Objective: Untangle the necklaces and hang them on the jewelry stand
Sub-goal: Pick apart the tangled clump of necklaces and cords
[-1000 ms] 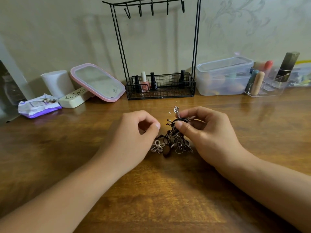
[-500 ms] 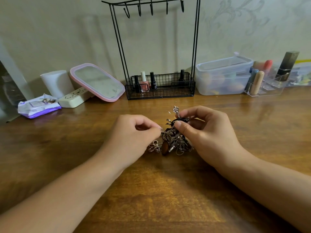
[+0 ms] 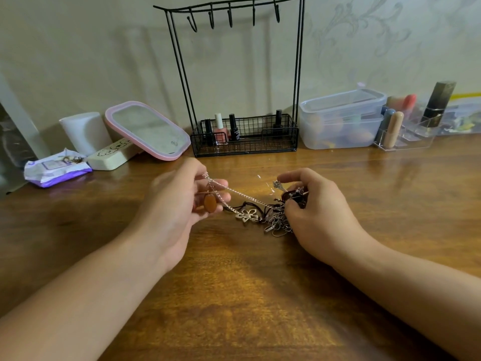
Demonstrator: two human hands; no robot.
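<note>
Left hand point(image 3: 179, 204) sits around 9 o'clock from the tangle, fingers curled and pinching a silver chain point(image 3: 242, 193) up near its fingertips; an orange oval pendant point(image 3: 210, 203) dangles off that chain right in front of the palm; the hand looks a bit blurry so I can't tell exactly which fingers do the pinching. Right hand point(image 3: 320, 207) is over at 3 o'clock, thumb and fingers curled round the knotted clump of necklaces point(image 3: 279, 214), gripping the top of the bunch while the lower loops spill onto the wooden table point(image 3: 247, 295); the chain runs taut between the two hands, slanting down from the left one into the clump. Between them, a silver flower pendant point(image 3: 247, 214) lies on a black cord point(image 3: 240, 205), just beside the clump at its 9 o'clock.

Black wire jewelry stand point(image 3: 234, 74) stands at 12 o'clock against the wall, well apart from the hands, hooks along its top bar bare; its basket base holds some nail polish bottles point(image 3: 221, 128). At 10 o'clock there's a pink-rimmed mirror point(image 3: 148, 130) tilted back, a white tube point(image 3: 84, 131) and a purple wipes pack point(image 3: 56, 170); at 2 o'clock a clear plastic box point(image 3: 341, 118) next to a clear organizer point(image 3: 406, 134) with makeup in it.
</note>
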